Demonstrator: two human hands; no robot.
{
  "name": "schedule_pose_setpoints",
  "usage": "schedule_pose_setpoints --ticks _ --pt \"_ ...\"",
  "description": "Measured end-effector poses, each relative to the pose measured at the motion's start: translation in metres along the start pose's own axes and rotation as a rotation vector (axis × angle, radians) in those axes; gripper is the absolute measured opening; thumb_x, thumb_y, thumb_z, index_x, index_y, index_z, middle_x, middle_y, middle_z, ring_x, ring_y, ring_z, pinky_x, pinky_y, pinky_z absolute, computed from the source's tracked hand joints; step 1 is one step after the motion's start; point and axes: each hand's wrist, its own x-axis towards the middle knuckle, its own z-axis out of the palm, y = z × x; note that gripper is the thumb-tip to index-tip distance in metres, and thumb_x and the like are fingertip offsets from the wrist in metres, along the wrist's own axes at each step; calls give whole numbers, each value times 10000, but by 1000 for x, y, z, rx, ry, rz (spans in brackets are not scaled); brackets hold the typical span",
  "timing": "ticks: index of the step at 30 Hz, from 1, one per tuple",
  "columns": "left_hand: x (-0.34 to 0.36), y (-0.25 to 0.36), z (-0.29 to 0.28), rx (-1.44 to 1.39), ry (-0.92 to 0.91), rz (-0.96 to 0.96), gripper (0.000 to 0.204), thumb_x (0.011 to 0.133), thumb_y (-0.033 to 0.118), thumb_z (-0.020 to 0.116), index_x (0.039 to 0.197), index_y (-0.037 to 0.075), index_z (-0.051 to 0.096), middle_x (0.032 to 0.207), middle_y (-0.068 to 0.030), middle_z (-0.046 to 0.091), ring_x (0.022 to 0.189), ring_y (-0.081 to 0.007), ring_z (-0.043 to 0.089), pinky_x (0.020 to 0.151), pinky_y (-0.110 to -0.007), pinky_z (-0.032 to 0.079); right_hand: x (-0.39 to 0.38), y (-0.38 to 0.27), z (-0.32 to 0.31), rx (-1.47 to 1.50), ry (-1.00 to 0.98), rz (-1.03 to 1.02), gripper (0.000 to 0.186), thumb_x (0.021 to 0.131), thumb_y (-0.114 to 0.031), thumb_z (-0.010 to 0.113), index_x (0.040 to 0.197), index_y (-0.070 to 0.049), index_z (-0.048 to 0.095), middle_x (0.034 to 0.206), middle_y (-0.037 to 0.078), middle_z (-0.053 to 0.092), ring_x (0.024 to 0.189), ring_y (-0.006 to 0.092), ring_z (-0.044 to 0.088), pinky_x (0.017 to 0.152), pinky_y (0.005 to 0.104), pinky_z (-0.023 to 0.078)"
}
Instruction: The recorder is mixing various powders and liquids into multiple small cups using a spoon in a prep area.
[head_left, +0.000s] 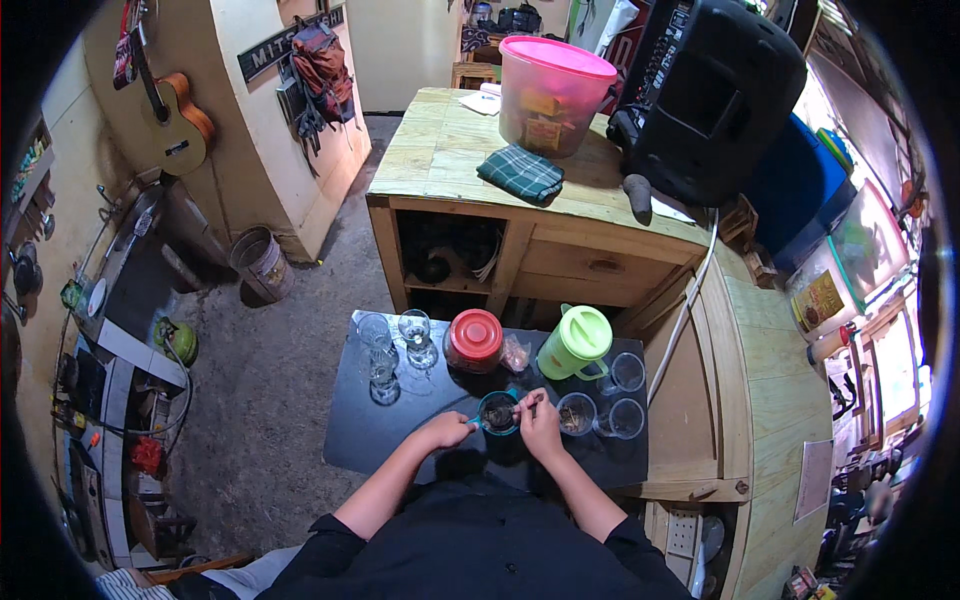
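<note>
My left hand (449, 430) is closed on the handle of a small round teal-rimmed strainer or cup (497, 427); which of the two I cannot tell. Dark contents show inside it. My right hand (541, 428) is closed in a pinch at its right rim, around something thin that looks like a spoon handle. Just right of that hand stands a clear plastic cup (577, 414) with brownish bits in it. Beyond my hands are a red-lidded jar (473, 340), a small clear bag of reddish stuff (515, 353) and a light green lidded pitcher (576, 342).
Two clear cups (627, 418) stand at the right edge of the dark table (350, 440). Stemmed glasses (416, 335) stand at its left. Behind, a wooden counter (430, 150) carries a pink-lidded tub (555, 95), a folded green cloth (521, 172) and a black speaker (710, 110).
</note>
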Motion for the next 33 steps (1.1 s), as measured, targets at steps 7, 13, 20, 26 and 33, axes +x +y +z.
schedule_pose_setpoints --ticks 7,13,20,26,33 --pt "-2 4 0 38 20 2 417 863 395 524 789 -2 626 645 -122 606 598 -245 587 588 -387 436 -2 2 6 -150 111 -21 74 887 -1 476 887 -3 402 722 126 547 682 230 615 607 335 494" --pt "0 -1 1 42 31 17 412 862 394 525 802 1 632 654 -120 606 615 -240 590 602 -384 437 4 -5 0 -120 106 5 70 883 -21 468 910 3 407 721 162 545 680 308 605 615 399 467" --pt "-5 6 -1 37 18 -16 424 869 403 519 837 -3 635 675 -135 615 644 -254 600 631 -389 443 2 -2 8 -320 103 -121 87 845 55 456 874 -3 397 721 129 512 670 251 608 605 337 489" --pt "-1 2 1 48 36 21 410 875 397 521 767 8 594 626 -91 571 586 -206 542 576 -363 413 7 -7 7 -43 105 -32 71 847 58 437 859 -1 401 711 127 508 661 241 598 602 327 486" --pt "-3 1 0 -26 20 10 395 877 377 523 708 22 565 582 -51 534 540 -169 495 530 -340 390 12 -5 0 48 74 23 64 871 41 451 841 -7 423 703 75 526 684 137 596 619 287 502"
